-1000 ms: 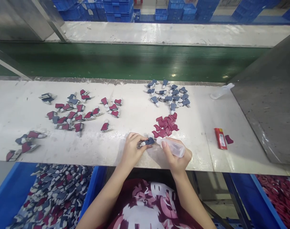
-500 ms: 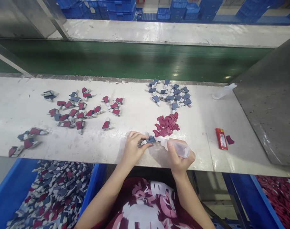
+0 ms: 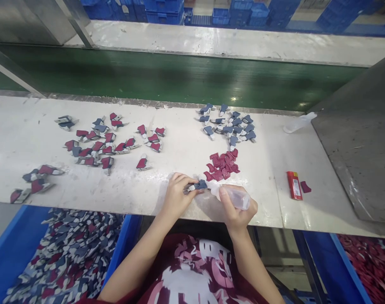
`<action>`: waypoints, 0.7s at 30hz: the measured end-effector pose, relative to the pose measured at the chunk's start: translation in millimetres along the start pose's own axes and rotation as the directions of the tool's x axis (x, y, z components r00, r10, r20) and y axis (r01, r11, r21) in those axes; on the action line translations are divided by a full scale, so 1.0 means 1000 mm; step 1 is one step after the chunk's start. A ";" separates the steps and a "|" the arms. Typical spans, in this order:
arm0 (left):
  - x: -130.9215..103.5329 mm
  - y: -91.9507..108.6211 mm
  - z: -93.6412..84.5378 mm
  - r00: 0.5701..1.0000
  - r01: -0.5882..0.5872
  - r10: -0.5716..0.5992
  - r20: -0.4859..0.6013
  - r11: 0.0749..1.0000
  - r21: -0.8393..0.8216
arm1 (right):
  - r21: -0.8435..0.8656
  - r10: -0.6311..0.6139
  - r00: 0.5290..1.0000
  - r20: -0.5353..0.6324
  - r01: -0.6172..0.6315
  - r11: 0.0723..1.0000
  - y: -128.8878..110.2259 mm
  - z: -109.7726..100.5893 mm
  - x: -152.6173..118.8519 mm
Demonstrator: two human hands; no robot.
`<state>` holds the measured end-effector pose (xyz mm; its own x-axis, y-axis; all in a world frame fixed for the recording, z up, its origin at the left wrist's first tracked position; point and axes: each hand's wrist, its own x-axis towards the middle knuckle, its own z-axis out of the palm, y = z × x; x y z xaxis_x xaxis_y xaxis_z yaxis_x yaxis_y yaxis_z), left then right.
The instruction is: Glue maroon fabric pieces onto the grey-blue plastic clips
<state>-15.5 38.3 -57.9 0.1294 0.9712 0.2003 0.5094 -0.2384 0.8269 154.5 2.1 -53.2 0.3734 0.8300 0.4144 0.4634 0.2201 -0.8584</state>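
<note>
My left hand [image 3: 177, 195] pinches a small blue-and-white plastic part [image 3: 200, 185] just above the table's near edge. In my right hand [image 3: 239, 213] is a clear squeeze bottle [image 3: 238, 198], tilted on its side, its thin tip pointing left at the blue part; whether the tip touches it I cannot tell. A pile of dark red flat pieces [image 3: 223, 165] lies just beyond my hands. Behind that sits a group of blue-and-white parts [image 3: 233, 126]. To the left are spread several parts with red inlays [image 3: 107, 148].
A red box [image 3: 294, 185] and a single red piece [image 3: 305, 187] lie at the right, with another clear bottle [image 3: 300, 122] by the metal housing [image 3: 357, 143]. A green conveyor belt [image 3: 167, 80] runs behind the table. Below stand blue bins full of parts [image 3: 75, 253] and red pieces [image 3: 370, 266].
The view has shifted slightly. My right hand and the bottle have edged a little left; both hands keep their holds.
</note>
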 end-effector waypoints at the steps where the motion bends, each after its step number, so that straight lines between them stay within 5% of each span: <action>1: 0.000 0.000 0.000 1.000 0.000 0.000 0.001 1.000 -0.002 | 0.010 0.003 1.000 0.010 -0.004 1.000 -0.001 0.001 0.000; 21: 0.002 0.000 -0.002 1.000 -0.005 0.005 0.002 1.000 -0.010 | 0.004 -0.005 0.996 0.086 0.005 1.000 -0.008 0.013 0.002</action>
<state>-16.7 39.9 -56.6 0.1335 0.9701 0.2029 0.5006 -0.2427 0.8309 141.2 8.7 -48.8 0.3003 0.8700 0.3910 0.4621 0.2260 -0.8576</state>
